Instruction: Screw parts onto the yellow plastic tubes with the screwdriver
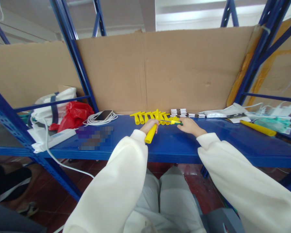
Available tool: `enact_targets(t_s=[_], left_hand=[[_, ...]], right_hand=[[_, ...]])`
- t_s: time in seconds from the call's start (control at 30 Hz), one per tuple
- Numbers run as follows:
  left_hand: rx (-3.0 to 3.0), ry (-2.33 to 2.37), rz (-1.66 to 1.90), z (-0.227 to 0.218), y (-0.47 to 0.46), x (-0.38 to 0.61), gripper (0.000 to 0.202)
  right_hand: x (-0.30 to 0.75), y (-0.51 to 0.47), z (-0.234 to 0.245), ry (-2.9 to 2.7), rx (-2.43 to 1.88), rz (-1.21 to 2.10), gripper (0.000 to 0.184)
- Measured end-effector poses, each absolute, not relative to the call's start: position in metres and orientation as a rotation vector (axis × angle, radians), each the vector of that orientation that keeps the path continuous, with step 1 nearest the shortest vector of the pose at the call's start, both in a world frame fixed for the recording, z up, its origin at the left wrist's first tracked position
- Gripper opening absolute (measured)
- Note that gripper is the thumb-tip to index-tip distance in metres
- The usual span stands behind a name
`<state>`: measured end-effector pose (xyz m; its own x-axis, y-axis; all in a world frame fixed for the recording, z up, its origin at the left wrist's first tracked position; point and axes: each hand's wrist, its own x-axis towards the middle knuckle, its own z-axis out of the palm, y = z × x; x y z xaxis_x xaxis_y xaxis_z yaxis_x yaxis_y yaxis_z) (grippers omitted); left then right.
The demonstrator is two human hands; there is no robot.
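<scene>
My left hand [151, 124] is closed around a yellow plastic handle [149, 135], whose hollow round end points down toward me. My right hand [189, 126] grips a screwdriver [176, 122] with a green and yellow grip. Its thin shaft points left, toward the upper part of the held handle; I cannot tell if the tip touches it. Behind my hands, several similar yellow handles [139, 117] lie side by side in a row on the blue shelf [171, 145]. My fingers partly hide both held things.
Stacked black-and-white strips [178, 112] sit behind my right hand. Farther right lie a yellow-handled tool [258, 128] and a green bag [273, 123]. At left are a phone [103, 115] on coiled white cable, a red bag [77, 113] and a power strip [55, 138]. Cardboard [179, 71] closes the back.
</scene>
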<state>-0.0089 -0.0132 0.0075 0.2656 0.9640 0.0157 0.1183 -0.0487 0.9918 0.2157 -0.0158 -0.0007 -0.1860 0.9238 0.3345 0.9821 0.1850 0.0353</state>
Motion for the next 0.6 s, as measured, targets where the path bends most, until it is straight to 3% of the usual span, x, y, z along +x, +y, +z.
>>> enact_targets(t_s=[0.27, 0.5, 0.6], left_hand=[[1.453, 1.053, 0.959, 0.0058, -0.0097, -0.0109, 0.016], [1.432, 1.055, 0.971, 0.0056, -0.0102, -0.0096, 0.020], [1.425, 1.052, 0.983, 0.0055, -0.0110, -0.0083, 0.021]], right_hand=[[0.2218, -0.0083, -0.0086, -2.142, -1.837, -0.312, 0.040], [0.2224, -0.0076, -0.0078, -2.218, -1.773, -0.386, 0.023], [0.2224, -0.0078, -0.0073, -2.199, -1.790, -0.382, 0.026]])
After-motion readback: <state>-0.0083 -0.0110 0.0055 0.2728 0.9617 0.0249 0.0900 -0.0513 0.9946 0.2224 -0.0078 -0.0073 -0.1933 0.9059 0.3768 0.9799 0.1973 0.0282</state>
